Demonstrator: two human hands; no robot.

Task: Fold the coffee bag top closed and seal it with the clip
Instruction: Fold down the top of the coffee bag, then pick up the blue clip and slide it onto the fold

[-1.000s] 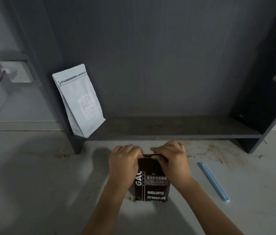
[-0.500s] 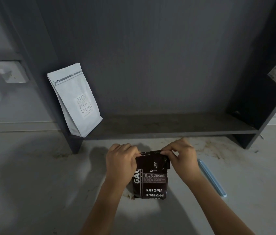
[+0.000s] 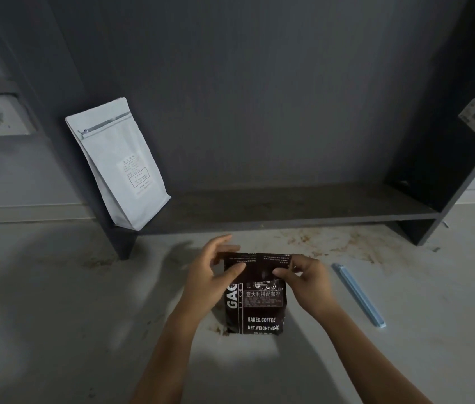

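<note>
A dark brown coffee bag (image 3: 259,310) with white print stands upright on the grey floor. Its top is folded over toward me into a flat flap. My left hand (image 3: 210,272) pinches the flap's left corner, thumb in front and fingers behind. My right hand (image 3: 306,278) pinches the right corner in the same way. A long light-blue clip (image 3: 358,295) lies flat on the floor to the right of the bag, apart from both hands.
A white pouch (image 3: 119,164) leans against the left wall of a dark shelf unit (image 3: 288,211) just behind the bag. Brown coffee stains (image 3: 332,240) mark the floor in front of the shelf. A wall socket (image 3: 0,118) sits at far left.
My hands have spread apart from the middle of the bag top to its two corners, uncovering the folded flap. The clip has not moved.
</note>
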